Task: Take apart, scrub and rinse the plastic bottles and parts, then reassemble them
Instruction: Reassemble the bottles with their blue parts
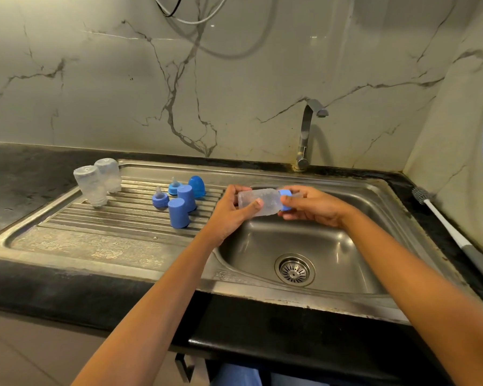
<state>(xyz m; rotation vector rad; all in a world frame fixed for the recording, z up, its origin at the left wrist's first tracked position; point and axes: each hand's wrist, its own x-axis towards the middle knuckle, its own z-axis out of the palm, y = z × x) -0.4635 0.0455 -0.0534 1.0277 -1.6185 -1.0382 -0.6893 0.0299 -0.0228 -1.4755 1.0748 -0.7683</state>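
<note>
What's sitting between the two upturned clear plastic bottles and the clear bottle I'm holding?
Head view: three blue plastic caps and two blue teat rings on the ribbed steel drainboard.

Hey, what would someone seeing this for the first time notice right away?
Over the sink basin, the left hand holds a clear bottle sideways while the right hand grips its blue collar. Then the cluster of blue caps on the drainboard, with two upturned bottles at its far left.
</note>
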